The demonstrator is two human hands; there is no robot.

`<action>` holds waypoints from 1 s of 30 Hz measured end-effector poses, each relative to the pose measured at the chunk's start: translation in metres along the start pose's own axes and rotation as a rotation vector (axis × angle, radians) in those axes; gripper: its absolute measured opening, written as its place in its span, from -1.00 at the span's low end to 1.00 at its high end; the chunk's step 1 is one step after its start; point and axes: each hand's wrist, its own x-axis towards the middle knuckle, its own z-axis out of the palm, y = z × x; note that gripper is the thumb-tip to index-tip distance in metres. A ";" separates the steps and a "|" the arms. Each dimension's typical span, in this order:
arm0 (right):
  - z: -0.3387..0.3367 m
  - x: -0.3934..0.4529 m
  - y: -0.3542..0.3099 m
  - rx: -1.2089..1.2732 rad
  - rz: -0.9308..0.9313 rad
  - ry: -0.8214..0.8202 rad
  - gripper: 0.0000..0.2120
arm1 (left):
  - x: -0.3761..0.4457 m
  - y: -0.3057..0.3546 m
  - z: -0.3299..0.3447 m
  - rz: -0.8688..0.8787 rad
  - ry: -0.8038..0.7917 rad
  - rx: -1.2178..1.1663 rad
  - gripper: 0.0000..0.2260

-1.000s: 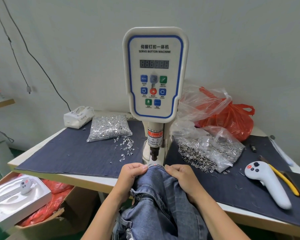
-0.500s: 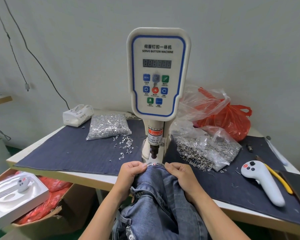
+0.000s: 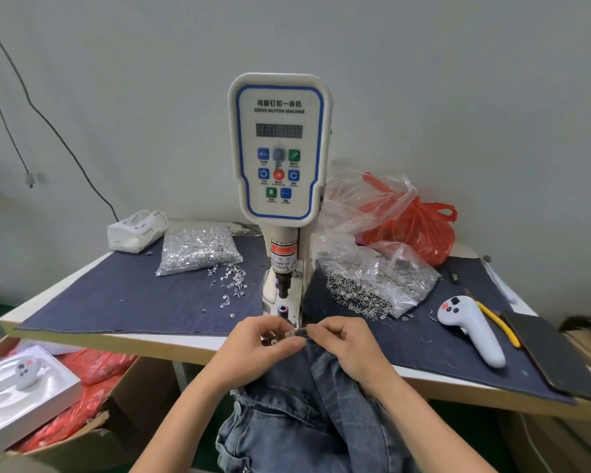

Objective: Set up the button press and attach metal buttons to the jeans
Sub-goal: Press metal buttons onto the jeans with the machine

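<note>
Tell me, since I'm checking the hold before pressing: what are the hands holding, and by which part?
Both the left hand and right hand pinch the jeans by the top waistband edge, just in front of the button press.

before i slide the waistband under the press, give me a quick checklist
1. Both hands grip the jeans: ok, left hand and right hand pinch the waistband edge.
2. Lower die uncovered: ok.
3. Punch raised: ok.
4. Fingers outside the press gap: ok, though close.
5. Button seated in the die: cannot tell.
6. Machine powered: cannot tell, display looks dim.
</note>
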 end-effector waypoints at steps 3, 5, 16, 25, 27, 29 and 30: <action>-0.002 -0.010 -0.005 -0.027 -0.003 -0.001 -0.84 | -0.008 0.007 0.012 0.016 0.104 0.037 -0.97; -0.004 -0.015 -0.006 0.018 0.020 -0.020 -0.90 | -0.010 0.007 0.016 -0.023 0.116 -0.031 -0.96; -0.017 0.000 -0.003 -0.282 0.133 -0.251 -0.67 | 0.005 -0.003 0.023 -0.176 -0.013 -0.191 -0.80; -0.022 0.009 0.011 -0.192 0.147 -0.375 -0.85 | 0.000 -0.019 0.027 -0.204 0.022 -0.308 -0.87; -0.028 0.010 0.009 -0.212 0.185 -0.425 -0.82 | -0.002 -0.017 0.033 -0.207 0.033 -0.361 -0.84; -0.038 0.017 0.008 -0.239 0.225 -0.400 -0.73 | -0.003 -0.014 0.038 -0.201 0.041 -0.364 -0.82; -0.044 0.022 0.008 -0.236 0.250 -0.304 -0.76 | -0.004 -0.012 0.039 -0.195 0.042 -0.360 -0.82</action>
